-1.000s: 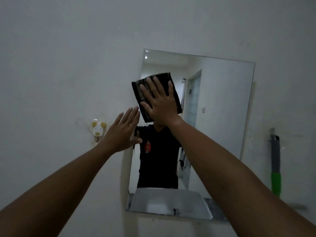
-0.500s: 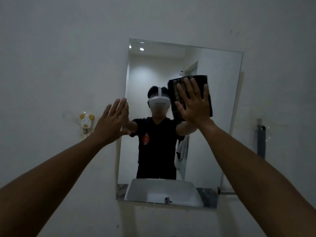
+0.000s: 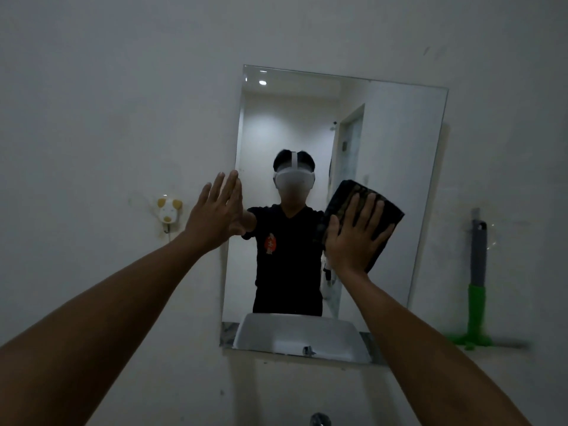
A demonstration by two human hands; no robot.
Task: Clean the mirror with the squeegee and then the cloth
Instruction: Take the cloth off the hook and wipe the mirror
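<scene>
While the left hand [image 3: 216,216] lies flat and open at the left edge of the mirror [image 3: 393,142], holding nothing, its fingertips meet the glass where it borders the wall [image 3: 92,103], apparently as a brace. Further left on that wall hangs a small dog-shaped hook [image 3: 168,209]. The mirror is a frameless pane, and judging by its bare edges it is rigid, smooth and breakable, so it wants broad, even pressure and not a push at one corner. To the right, the right hand [image 3: 358,238] is spread wide with its palm pinning the dark folded cloth [image 3: 362,198] against the glass in the mirror's middle-right part. The cloth looks soft, light and limp; it will probably bunch or slip unless the whole palm stays on it. Furthest right, the squeegee [image 3: 478,281] hangs on the wall, untouched, its green and grey handle looking stiff and the natural place to take hold.
</scene>
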